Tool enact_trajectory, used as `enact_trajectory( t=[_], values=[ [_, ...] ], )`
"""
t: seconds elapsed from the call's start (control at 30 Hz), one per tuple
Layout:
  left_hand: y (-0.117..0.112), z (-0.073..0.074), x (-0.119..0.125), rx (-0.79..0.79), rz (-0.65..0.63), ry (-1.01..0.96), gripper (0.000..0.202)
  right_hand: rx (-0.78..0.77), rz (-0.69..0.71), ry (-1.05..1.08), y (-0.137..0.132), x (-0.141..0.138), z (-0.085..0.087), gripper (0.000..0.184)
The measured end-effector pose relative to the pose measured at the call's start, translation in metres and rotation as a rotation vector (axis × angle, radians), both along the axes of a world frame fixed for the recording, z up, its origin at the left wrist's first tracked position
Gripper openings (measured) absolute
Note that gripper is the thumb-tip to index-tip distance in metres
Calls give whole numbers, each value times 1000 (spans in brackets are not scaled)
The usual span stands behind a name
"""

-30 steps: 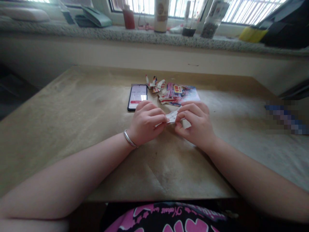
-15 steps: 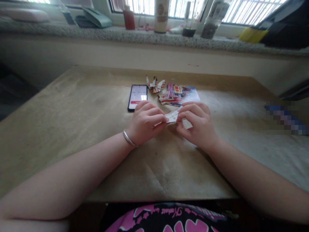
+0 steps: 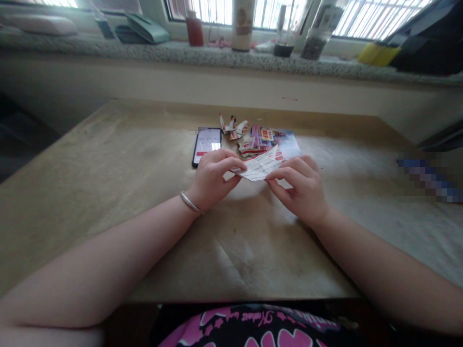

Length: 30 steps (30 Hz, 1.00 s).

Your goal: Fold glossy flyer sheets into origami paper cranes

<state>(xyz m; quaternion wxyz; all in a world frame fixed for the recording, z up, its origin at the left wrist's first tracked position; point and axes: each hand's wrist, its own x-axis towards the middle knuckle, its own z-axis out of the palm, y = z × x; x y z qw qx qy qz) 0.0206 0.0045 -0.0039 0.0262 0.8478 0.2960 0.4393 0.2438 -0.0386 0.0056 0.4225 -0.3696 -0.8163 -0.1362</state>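
Between my hands, above the table, is a creased piece of white printed paper (image 3: 261, 167) with red print near its upper right corner. My left hand (image 3: 218, 174) pinches its left end between thumb and fingers; a silver bangle circles that wrist. My right hand (image 3: 298, 185) grips the lower right edge at the fingertips. Just beyond the paper lie colourful printed sheets (image 3: 266, 134) with a yellow price label. Folded paper pieces (image 3: 234, 128) sit behind, to the left of the sheets. A phone (image 3: 207, 142) with a lit screen lies beyond my left hand, partly covered by it.
The tan table (image 3: 144, 154) reaches to the wall under a speckled stone windowsill (image 3: 173, 52). Bottles (image 3: 241, 29), a green case (image 3: 148, 29) and a yellow-and-black item (image 3: 379, 54) stand on the sill. A blurred blue object (image 3: 430, 180) is at the right.
The paper has opened out and shows more of its printed face, with a corner pointing up. My hands have moved slightly apart, still holding it.
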Motion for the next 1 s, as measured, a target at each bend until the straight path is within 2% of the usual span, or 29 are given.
enact_trajectory(
  t=[0.2,0.43,0.53,0.67,0.73,0.87,1.0],
  values=[
    [0,1,-3,-20,-92,-118,6,-28,-26,24,7,3,-3,9],
    [-6,3,1,129,-7,30,9,-110,45,-50,0,-2,-2,2],
    [-7,3,2,140,-37,39,4,-143,53,-32,-3,-6,-3,3],
    [-5,0,1,54,-63,6,49,-182,70,58,-1,-4,-5,7],
    [-2,-2,-1,18,-52,-5,65,-195,78,125,1,-1,-6,7],
    [4,-5,-5,-57,-22,17,76,-342,128,308,5,7,-12,4],
    [5,-5,-7,-126,-63,97,74,-510,222,555,13,8,-23,8]
  ],
)
